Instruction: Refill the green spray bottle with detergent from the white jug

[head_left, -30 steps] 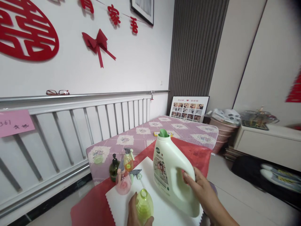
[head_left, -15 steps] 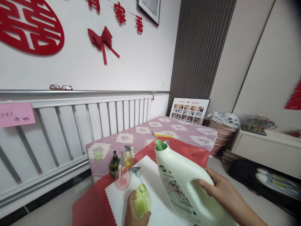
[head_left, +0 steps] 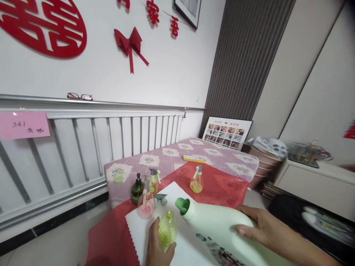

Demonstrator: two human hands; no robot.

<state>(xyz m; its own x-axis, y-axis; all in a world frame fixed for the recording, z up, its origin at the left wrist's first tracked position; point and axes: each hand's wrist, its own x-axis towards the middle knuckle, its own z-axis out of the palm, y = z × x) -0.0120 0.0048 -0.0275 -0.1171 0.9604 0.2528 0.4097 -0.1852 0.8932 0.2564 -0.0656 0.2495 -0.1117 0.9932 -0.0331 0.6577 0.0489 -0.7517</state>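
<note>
My left hand (head_left: 158, 244) is wrapped round a small yellow-green bottle (head_left: 167, 232) with an open neck, held over the white sheet (head_left: 188, 232). In my right hand (head_left: 257, 229) is the handle of a large pale green jug (head_left: 219, 218), tipped towards the left. Its green spout (head_left: 183, 205) is just up and right of the small bottle's neck, apart from it. A grey spray head (head_left: 161, 198) lies on the sheet behind the small bottle. Beside it stand a pink spray bottle (head_left: 146, 205), a dark green pump bottle (head_left: 137, 190) and a yellowish spray bottle (head_left: 153, 183).
Another amber spray bottle (head_left: 196, 181) stands on the red cloth (head_left: 222, 184). On the flowered tablecloth (head_left: 169, 152) lie a yellow box (head_left: 193, 159) and a pale green lid (head_left: 118, 177). A radiator (head_left: 97, 136) runs along the left wall.
The jug has tilted further over, its spout coming down and left towards the small bottle. The amber spray bottle behind it has come into view. The camera has turned slightly left.
</note>
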